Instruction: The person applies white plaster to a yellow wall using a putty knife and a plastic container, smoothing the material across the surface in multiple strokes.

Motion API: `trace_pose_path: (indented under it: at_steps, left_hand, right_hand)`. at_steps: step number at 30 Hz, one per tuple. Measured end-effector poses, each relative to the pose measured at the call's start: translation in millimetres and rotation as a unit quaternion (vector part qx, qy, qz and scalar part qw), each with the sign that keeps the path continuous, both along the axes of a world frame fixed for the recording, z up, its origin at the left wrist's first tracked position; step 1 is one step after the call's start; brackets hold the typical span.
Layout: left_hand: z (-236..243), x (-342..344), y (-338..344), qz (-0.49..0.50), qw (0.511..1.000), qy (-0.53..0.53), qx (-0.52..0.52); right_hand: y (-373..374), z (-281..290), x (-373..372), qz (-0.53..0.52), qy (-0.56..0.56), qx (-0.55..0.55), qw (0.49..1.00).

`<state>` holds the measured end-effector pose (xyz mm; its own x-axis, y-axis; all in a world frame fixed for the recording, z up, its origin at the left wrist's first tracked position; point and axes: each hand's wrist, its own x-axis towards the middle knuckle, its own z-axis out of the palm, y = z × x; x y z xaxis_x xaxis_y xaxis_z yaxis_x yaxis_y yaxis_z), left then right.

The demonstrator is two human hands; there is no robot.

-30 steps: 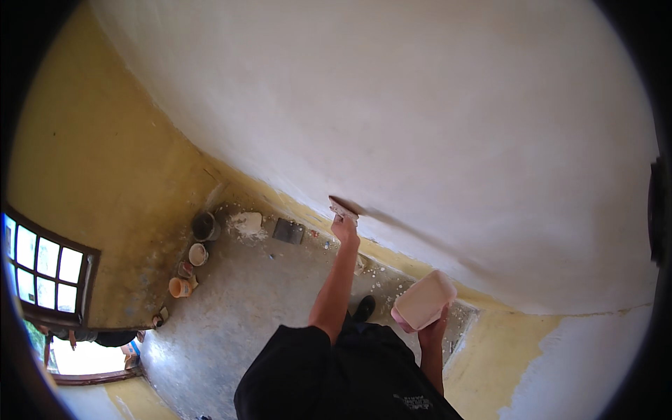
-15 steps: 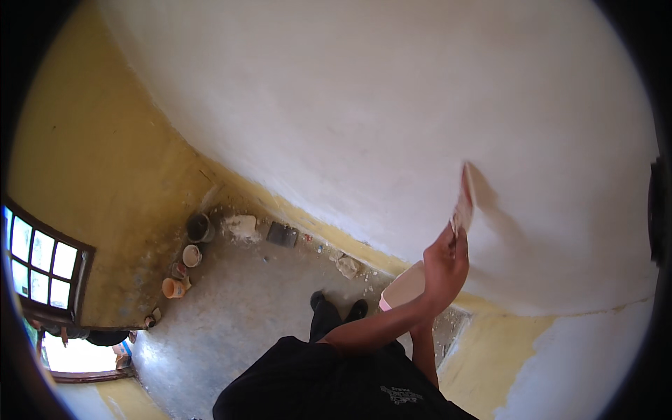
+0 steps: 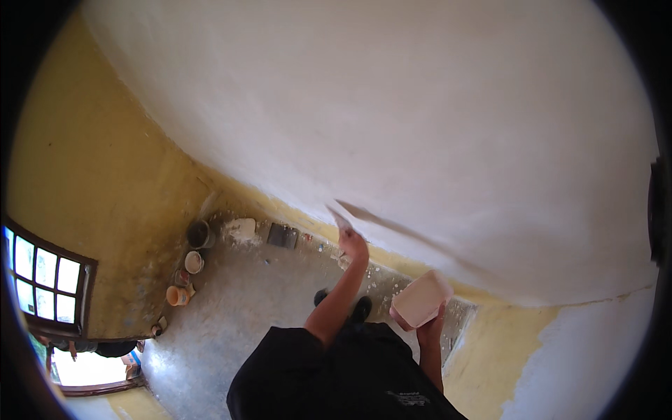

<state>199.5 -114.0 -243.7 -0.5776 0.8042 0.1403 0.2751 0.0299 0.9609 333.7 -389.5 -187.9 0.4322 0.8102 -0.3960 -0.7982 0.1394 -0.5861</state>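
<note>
My left hand (image 3: 354, 245) is closed around a putty knife (image 3: 339, 217), held up close to the white-coated wall (image 3: 420, 133). Its blade points up and to the left, and its shadow stretches along the wall to the right. Whether the blade touches the wall I cannot tell. Lower and to the right, my right hand (image 3: 435, 323) grips a pale pinkish rectangular tub (image 3: 422, 297) from below and the side. The tub is tilted, and its contents cannot be made out.
A yellow wall (image 3: 91, 161) meets the white one at the left. Along its foot stand a black bucket (image 3: 199, 234), a white bucket (image 3: 194, 262) and an orange pot (image 3: 178, 295). A dark square slab (image 3: 283, 236) and debris lie on the floor. At far left is a window (image 3: 45, 273).
My left hand has swept the putty knife left and down along the wall. The tub, partly hidden behind my left arm before, now shows fully, a little further right.
</note>
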Motion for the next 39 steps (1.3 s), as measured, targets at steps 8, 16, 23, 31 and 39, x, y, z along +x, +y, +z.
trace_pose_path:
  at_steps: [8,16,23,31,39]
  left_hand:
    - [18.2,87.1,-98.4,-0.208,0.977,-0.018,-0.045]
    - [-144.0,-71.7,12.9,-0.302,0.818,0.358,-0.334]
    - [-120.4,-60.7,86.8,-0.135,0.976,-0.048,-0.165]
    - [75.9,38.8,-14.0,-0.056,0.995,-0.079,0.031]
    - [40.3,21.8,-81.6,-0.234,0.962,-0.131,0.042]
  right_hand:
    - [-6.9,-3.2,10.7,-0.016,-0.018,-0.015,1.000]
    - [8.4,8.3,8.8,-0.007,-0.001,-0.015,1.000]
    - [2.1,6.6,12.6,-0.020,0.003,-0.017,1.000]
    - [6.6,8.0,15.3,-0.010,-0.015,-0.004,1.000]
    - [20.0,7.3,22.8,-0.010,0.014,-0.017,1.000]
